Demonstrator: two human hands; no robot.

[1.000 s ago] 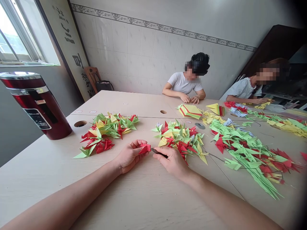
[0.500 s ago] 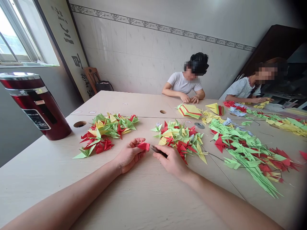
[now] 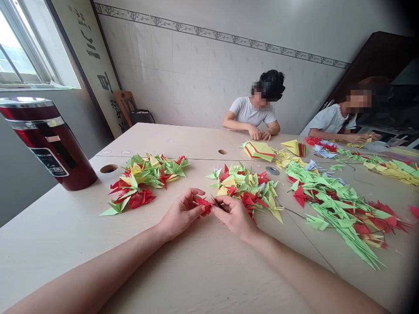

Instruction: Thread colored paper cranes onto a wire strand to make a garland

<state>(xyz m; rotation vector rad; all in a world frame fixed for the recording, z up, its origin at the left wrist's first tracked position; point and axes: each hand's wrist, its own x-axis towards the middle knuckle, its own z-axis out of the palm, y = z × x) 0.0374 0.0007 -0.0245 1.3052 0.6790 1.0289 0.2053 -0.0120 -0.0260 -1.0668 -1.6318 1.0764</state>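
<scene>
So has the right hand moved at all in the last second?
Yes. The right hand has slid left and slightly farther from the camera, judged against the middle paper pile, and now meets the left hand at the red folded piece.

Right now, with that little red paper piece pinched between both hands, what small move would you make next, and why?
Probably push the thin dark needle on through the red folded piece. The left hand pinches the piece, the right hand holds the needle at its edge, and a dark thread trails toward the strung paper garland on the table.
</scene>
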